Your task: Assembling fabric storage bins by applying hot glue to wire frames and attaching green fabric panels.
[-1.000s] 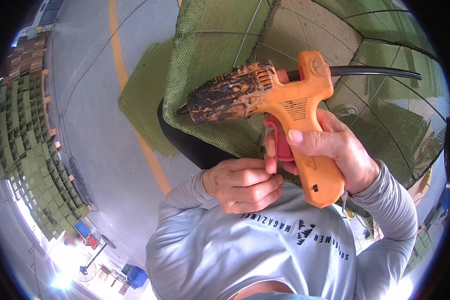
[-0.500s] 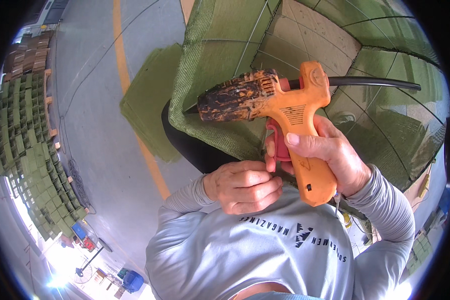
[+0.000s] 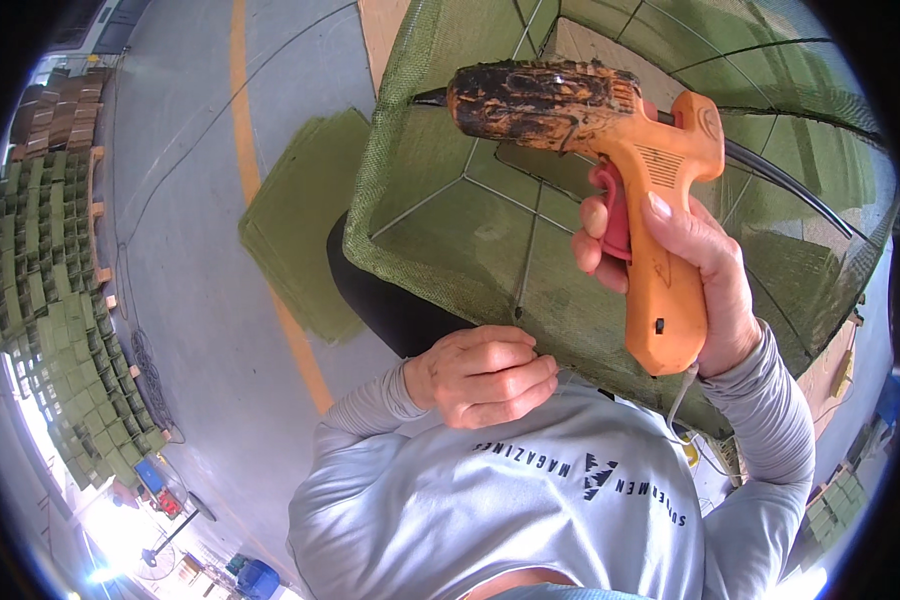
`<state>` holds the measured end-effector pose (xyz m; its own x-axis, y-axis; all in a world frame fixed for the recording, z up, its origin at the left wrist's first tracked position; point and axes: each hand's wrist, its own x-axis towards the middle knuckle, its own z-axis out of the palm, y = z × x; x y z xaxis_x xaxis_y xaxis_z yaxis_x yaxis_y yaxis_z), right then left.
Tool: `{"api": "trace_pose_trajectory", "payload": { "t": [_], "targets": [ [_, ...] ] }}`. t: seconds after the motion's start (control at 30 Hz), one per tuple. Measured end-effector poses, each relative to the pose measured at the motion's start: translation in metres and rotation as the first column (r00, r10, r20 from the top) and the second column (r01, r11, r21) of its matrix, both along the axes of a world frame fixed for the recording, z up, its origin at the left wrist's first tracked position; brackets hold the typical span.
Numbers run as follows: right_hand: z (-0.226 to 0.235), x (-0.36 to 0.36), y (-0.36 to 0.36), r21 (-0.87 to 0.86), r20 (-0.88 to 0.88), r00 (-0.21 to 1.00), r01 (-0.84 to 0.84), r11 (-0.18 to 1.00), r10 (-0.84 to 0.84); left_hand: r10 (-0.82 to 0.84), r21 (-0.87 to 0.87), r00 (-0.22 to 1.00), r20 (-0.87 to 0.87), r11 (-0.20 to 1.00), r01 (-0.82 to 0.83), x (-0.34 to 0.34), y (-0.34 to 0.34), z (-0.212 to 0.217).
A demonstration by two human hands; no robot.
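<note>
My right hand is wrapped around the handle of an orange glue gun, with its fingers at the red trigger. The front of the gun is blackened and crusted; its dark nozzle points left, in line with the box's left rim. Out of its back runs a long black glue stick. Below lies a box of green mesh over a wire frame, resting against my leg. My left hand is closed at the near rim of the box, fingers curled; what they pinch is hidden.
A flat green piece lies on the grey floor by the yellow line. Stacked green pieces stand at the far left, near a coiled cable. A thin cord hangs from the gun's handle.
The glue gun has moved up and to the right in my right hand, uncovering more of the box's near corner. The box has shifted slightly. My left hand stays nearly in place.
</note>
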<state>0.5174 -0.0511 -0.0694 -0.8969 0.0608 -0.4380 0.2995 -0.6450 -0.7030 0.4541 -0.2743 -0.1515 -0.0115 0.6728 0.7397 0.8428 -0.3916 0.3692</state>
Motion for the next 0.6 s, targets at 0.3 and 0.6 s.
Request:
{"api": "trace_pose_trajectory", "payload": {
  "t": [0.3, 0.6],
  "targets": [
    [-0.0027, -0.0032, 0.0025, 0.006, -0.025, 1.0, -0.018, 1.0, 0.018, 0.008, -0.017, 1.0, 0.011, 1.0, -0.008, 0.0011, -0.0011, 0.0008],
    [-0.0033, -0.001, 0.0036, -0.042, 0.004, 1.0, -0.029, 0.999, 0.029, 0.018, -0.01, 1.0, 0.005, 1.0, -0.018, 0.0016, -0.0012, -0.0005]
  ]
}}
